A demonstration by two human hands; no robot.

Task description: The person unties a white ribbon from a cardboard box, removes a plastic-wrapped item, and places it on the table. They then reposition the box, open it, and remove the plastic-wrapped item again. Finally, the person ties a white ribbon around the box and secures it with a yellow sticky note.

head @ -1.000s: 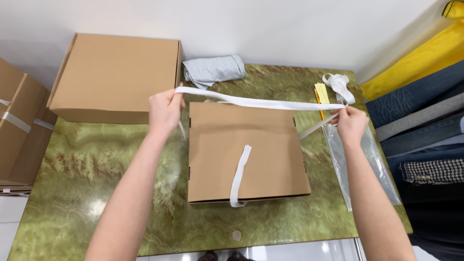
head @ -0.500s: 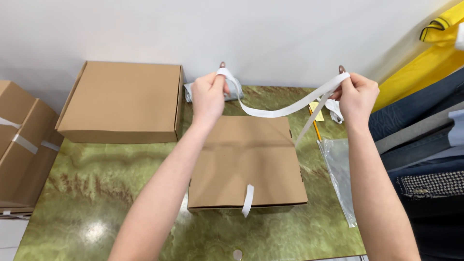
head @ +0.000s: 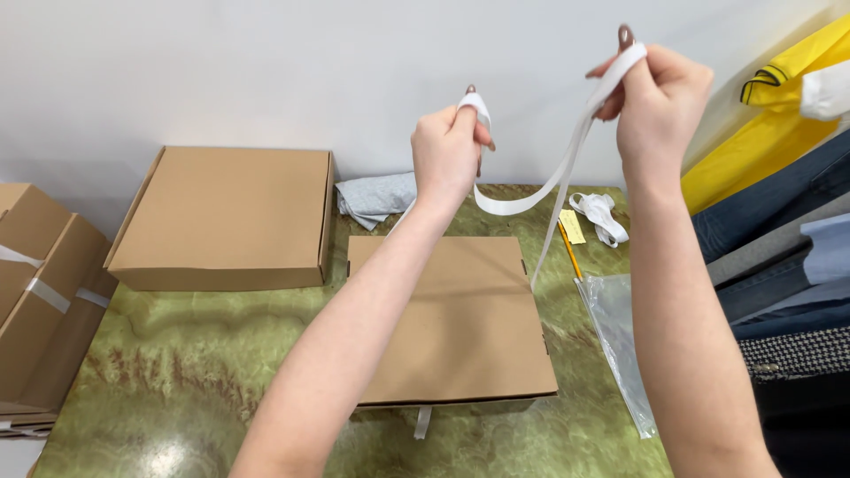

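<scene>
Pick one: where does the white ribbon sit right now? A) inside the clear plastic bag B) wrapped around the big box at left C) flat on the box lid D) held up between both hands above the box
D: the left hand and the right hand each pinch the white ribbon, which sags between them in the air above the small cardboard box.

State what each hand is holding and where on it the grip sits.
Both hands hold one white ribbon. The left hand pinches one end section near its fingertips, the right hand grips another stretch higher up; the ribbon sags between them above the cardboard box.
</scene>
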